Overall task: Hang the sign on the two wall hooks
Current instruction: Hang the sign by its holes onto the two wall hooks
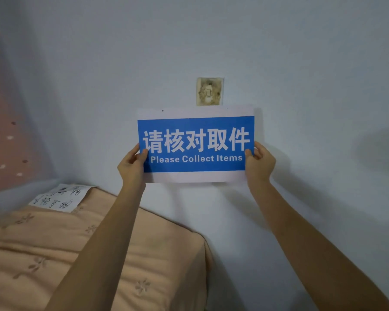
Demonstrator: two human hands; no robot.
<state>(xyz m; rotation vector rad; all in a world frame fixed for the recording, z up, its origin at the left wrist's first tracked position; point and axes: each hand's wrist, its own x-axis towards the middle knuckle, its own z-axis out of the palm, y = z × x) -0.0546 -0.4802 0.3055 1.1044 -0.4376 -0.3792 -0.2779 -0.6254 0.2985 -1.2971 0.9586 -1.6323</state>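
Observation:
A paper sign (195,143) with a blue panel, white Chinese characters and "Please Collect Items" is held flat against the pale wall. My left hand (132,164) pinches its lower left edge and my right hand (259,163) pinches its lower right edge. Just above the sign's top edge, right of centre, a worn square hook plate (209,91) is stuck to the wall. A small dark notch or hole (162,111) shows near the sign's top left corner. I see only that one hook; a second one is not visible.
A bed with a peach flower-patterned cover (99,248) stands below left, against the wall. A white sheet with handwritten characters (60,198) lies at its far end. A sheer curtain (20,108) hangs at the left.

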